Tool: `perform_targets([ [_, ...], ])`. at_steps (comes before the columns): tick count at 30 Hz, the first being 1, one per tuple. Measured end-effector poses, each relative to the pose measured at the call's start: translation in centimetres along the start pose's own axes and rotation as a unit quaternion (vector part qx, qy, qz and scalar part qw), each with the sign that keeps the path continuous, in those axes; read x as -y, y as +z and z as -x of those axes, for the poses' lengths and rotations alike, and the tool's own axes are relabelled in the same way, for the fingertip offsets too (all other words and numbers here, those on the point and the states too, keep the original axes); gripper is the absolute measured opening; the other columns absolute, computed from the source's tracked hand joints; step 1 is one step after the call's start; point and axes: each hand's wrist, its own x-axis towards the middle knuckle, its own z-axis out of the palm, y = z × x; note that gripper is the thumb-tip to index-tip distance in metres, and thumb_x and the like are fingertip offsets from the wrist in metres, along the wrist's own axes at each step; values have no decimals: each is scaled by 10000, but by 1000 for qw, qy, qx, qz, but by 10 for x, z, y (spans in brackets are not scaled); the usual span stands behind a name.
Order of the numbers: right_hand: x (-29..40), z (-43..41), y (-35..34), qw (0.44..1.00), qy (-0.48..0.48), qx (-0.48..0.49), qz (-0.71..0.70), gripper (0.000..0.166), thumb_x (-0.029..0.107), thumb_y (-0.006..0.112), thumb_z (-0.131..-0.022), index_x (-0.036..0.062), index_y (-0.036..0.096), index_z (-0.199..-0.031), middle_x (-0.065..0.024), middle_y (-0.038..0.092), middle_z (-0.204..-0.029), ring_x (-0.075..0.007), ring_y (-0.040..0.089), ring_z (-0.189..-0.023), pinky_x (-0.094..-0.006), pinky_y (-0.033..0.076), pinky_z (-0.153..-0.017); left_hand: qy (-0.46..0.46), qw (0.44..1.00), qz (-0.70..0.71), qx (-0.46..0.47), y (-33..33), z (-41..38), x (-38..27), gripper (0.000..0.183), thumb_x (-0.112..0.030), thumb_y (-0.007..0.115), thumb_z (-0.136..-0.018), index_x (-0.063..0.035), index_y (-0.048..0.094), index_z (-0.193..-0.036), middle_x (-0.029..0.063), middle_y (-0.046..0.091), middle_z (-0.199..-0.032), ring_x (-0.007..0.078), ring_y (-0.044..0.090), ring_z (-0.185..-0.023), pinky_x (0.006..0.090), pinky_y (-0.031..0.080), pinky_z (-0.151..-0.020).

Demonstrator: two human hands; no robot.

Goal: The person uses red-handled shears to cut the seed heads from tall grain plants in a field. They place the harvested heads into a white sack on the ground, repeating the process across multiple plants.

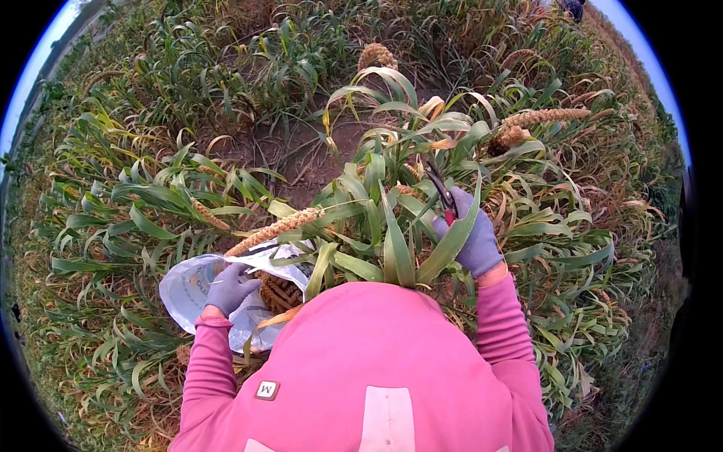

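My left hand (pixel 230 288), in a grey-purple glove, grips the rim of a white plastic sack (pixel 189 285) at the left. Inside its mouth show several cut millet heads (pixel 278 292). A long tan millet head (pixel 277 229) slants across just above the sack's rim; whether it is still on its stalk I cannot tell. My right hand (pixel 477 234), gloved alike, holds pruning shears (pixel 446 198) with a red handle, blades pointing up and left among the leaves. Broad green millet leaves (pixel 398 248) stand between my hands and partly cover the right one.
Other millet heads hang on plants around me: a thick one (pixel 377 56) ahead, a long one (pixel 545 117) at the right, a smaller one (pixel 209 214) at the left. Bare brown soil (pixel 294 152) shows between rows. Part of a person (pixel 572 8) appears at the top right.
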Motion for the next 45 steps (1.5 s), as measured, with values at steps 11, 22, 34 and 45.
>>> perform_targets([
  [11,63,-44,11,962,-179,111,173,567,261,730,-694,74,520,-1186,-117,544,-976,-297,555,-933,-424,412,-863,417,721,552,40,-8,-54,-198,593,-302,620,-909,-32,394,-1386,139,391,-1446,257,412,-1312,399,275,-1124],
  [22,83,-26,15,989,-53,130,51,362,256,705,-769,69,565,-1046,-142,607,-857,-320,626,-779,-412,505,-676,412,723,552,49,-68,-66,-243,205,-176,493,-986,-17,617,-1021,91,630,-1074,139,546,-989,301,398,-926],
  [34,46,-1,-59,986,51,33,-153,501,271,690,-810,15,510,-1201,-167,608,-972,-343,620,-872,-393,498,-773,184,709,681,-4,-94,-308,-433,284,-235,625,-861,18,607,-989,117,624,-838,235,604,-683,378,518,-605],
  [45,1,-5,-63,979,72,37,-187,513,306,679,-813,44,509,-1220,-157,605,-975,-341,611,-895,-398,488,-784,168,692,633,305,-4,-366,-452,298,-253,457,-987,-60,558,-1190,139,651,-1029,290,644,-881,436,537,-785],
])
